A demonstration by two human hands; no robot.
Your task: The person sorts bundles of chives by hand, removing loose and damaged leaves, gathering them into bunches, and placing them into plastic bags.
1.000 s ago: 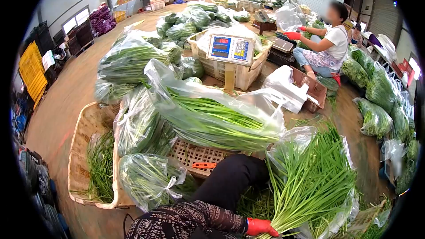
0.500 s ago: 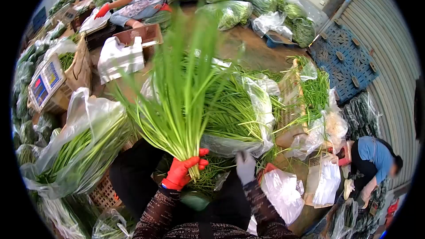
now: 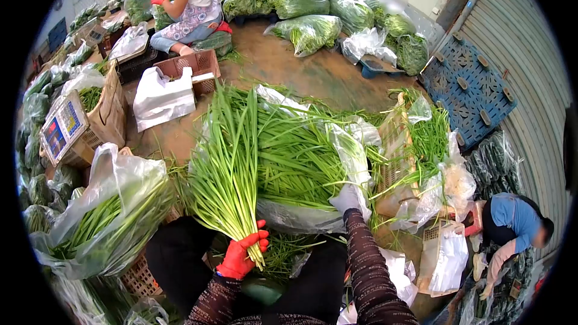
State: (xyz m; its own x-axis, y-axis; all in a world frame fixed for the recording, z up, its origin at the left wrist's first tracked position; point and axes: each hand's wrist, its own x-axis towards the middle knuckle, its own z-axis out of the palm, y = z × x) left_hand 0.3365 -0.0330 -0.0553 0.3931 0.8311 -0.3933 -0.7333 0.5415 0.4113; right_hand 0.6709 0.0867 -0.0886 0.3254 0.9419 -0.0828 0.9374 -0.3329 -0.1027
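My left hand [image 3: 242, 255], in a red glove, is closed round the pale stem ends of a bunch of garlic chives [image 3: 229, 165]. The green leaves fan up and away from me, lying over the left side of a large pile of chives [image 3: 301, 150] in an open clear plastic bag [image 3: 301, 216]. My right hand [image 3: 345, 198], in a grey glove, reaches to the near right part of that pile, beside the bag's folded edge. Its fingertips are hard to make out against the leaves and plastic.
On the left stands another plastic bag of chives [image 3: 114, 204]. A crate with greens [image 3: 400, 150] is to the right. White bags [image 3: 162, 99] hang over a brown crate [image 3: 208, 66]. Two people sit nearby: one at the back [image 3: 198, 0], one at lower right [image 3: 512, 219].
The bunch in my left hand has come down from upright onto the pile, tilting left. My right hand has moved forward from the bag's near edge to the chives.
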